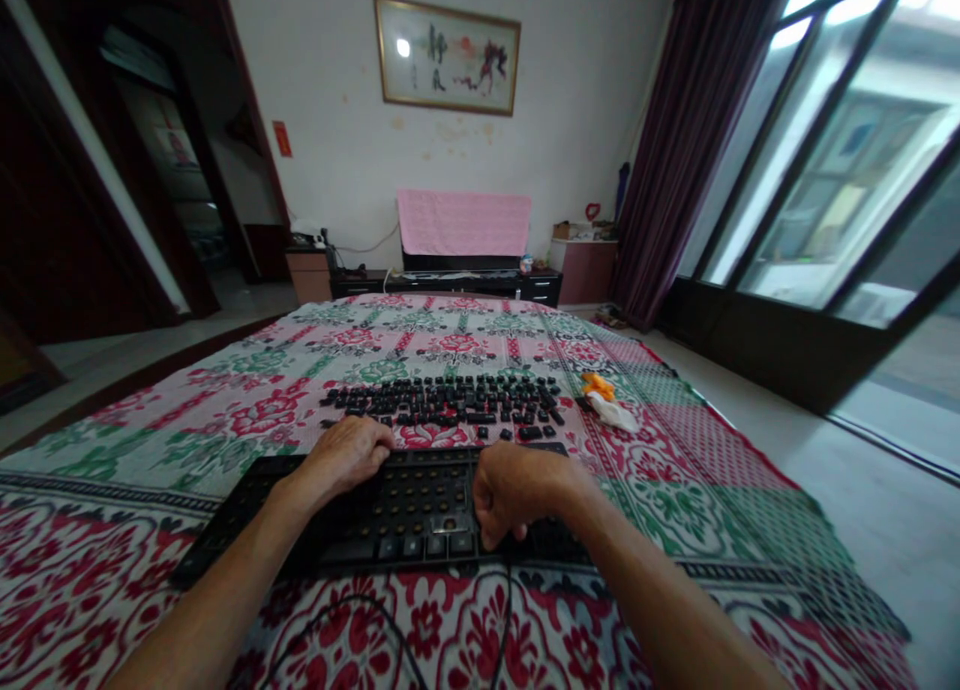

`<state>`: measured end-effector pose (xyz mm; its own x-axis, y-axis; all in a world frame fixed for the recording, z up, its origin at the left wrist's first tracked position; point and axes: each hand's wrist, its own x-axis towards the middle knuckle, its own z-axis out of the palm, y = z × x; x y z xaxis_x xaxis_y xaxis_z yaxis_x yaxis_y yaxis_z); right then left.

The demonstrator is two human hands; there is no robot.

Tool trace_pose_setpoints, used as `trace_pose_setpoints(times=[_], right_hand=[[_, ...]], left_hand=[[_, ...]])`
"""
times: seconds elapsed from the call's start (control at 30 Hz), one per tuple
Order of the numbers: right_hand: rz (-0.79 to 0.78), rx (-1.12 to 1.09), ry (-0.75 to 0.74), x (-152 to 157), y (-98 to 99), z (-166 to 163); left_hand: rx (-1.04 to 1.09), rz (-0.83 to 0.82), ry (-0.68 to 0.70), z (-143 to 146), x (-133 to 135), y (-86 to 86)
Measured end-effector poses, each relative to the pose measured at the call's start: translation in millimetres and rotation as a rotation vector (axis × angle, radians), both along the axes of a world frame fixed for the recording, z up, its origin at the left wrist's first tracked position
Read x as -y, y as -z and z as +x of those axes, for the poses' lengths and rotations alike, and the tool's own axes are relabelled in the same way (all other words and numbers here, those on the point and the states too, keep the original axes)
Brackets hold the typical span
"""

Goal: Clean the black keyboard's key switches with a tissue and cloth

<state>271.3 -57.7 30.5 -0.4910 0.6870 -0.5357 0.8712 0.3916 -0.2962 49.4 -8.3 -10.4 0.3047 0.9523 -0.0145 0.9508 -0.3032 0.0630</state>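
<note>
A black keyboard base (pixel 405 515) with most keycaps removed lies on a floral cloth. A few keycaps remain in its near row. My left hand (pixel 346 454) rests on its far left edge, fingers curled over the rim. My right hand (pixel 517 492) is closed in a loose fist over the base's right part, fingertips down on it; what they pinch is hidden. Beyond the keyboard, several loose black keycaps (pixel 446 400) lie laid out in rows on the cloth. The keyboard's black cable (pixel 390 630) loops toward me.
The table is covered by a red, green and white floral cloth (pixel 675 490). A white and orange rag (pixel 607 402) lies right of the keycaps. A low cabinet with a pink-covered screen (pixel 463 225) stands at the far wall. Glass doors (pixel 840 190) are at right.
</note>
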Motion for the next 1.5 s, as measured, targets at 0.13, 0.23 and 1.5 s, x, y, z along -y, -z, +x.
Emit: trace_pose_setpoints(times=[0.13, 0.23, 1.5], right_hand=[[0.029, 0.023, -0.001, 0.3, 3.6, -2.5], [0.027, 0.025, -0.002, 0.1, 4.2, -3.0], [0.546, -0.009, 0.274, -89.1, 48.9, 10.5]], left_hand=[[-0.013, 0.013, 0.005, -0.3, 0.0, 0.9], [-0.008, 0.001, 0.004, -0.4, 0.3, 0.6], [0.039, 0.015, 0.026, -1.9, -0.6, 2.5]])
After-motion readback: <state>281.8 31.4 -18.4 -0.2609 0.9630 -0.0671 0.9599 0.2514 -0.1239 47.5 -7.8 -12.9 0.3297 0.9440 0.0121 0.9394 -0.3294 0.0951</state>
